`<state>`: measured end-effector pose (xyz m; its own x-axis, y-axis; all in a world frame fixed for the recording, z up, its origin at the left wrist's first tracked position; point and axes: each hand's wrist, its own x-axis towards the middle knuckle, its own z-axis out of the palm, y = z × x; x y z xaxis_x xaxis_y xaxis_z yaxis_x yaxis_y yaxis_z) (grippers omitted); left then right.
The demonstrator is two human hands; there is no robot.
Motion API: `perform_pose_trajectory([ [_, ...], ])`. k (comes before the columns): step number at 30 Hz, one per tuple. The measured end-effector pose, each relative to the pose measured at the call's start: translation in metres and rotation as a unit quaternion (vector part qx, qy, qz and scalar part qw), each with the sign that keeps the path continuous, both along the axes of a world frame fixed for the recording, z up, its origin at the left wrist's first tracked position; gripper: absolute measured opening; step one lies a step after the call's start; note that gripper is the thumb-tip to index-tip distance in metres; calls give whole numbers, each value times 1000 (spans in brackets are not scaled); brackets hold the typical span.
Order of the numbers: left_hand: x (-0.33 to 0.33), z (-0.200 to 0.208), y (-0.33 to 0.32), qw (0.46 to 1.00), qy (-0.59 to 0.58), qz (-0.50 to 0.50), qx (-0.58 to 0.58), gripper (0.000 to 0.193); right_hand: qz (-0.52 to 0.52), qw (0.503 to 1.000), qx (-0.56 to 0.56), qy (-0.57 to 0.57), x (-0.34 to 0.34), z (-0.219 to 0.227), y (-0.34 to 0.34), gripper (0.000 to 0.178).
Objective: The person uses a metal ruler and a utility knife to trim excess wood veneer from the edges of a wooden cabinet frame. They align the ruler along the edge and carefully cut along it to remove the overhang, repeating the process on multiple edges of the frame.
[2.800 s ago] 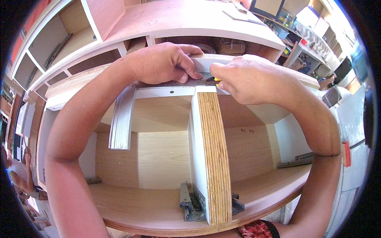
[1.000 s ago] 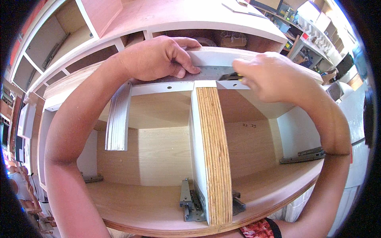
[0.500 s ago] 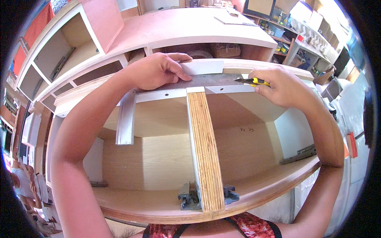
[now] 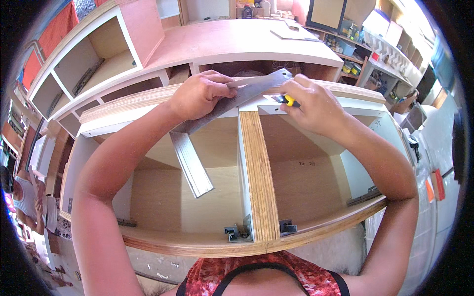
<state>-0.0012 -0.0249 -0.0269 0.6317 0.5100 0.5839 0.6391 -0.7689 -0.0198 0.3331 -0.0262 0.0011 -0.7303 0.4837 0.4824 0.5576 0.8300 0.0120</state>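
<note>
My left hand (image 4: 202, 96) is closed around a metal try square, whose grey blade (image 4: 264, 85) slants up to the right over the cabinet's far rail. The square's silvery stock (image 4: 192, 165) hangs over the left compartment. A pale strip (image 4: 240, 82) shows beside the blade at my left fingers; how it is held is partly hidden. In my closed right hand (image 4: 316, 106) is a yellow and black utility knife (image 4: 287, 100), its tip pointing left, just below the blade's far end. Beneath both hands lies an open two-compartment cabinet with a plywood-edged divider (image 4: 261, 182).
Dark metal slide brackets (image 4: 239, 233) sit at the divider's near end. Beyond the cabinet stands a long pinkish worktop (image 4: 222, 42) with thin board pieces (image 4: 294, 33) on it. Shelves of bottles and bins (image 4: 348, 47) are at far right. Another person (image 4: 27, 197) is at far left.
The square has lifted off the rail and turned, its blade's right end rising and its stock swinging right. My right hand with the knife has moved left.
</note>
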Motion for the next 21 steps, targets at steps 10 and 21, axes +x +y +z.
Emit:
perform_pose_trajectory([
  [10,0,3,-1,1000,-5,-15,-27,36,-5,997,-51,53,-14,12,56,57],
  [21,7,25,-39,987,122,83,-70,56,-134,982,-89,-101,-34,32,51,41],
])
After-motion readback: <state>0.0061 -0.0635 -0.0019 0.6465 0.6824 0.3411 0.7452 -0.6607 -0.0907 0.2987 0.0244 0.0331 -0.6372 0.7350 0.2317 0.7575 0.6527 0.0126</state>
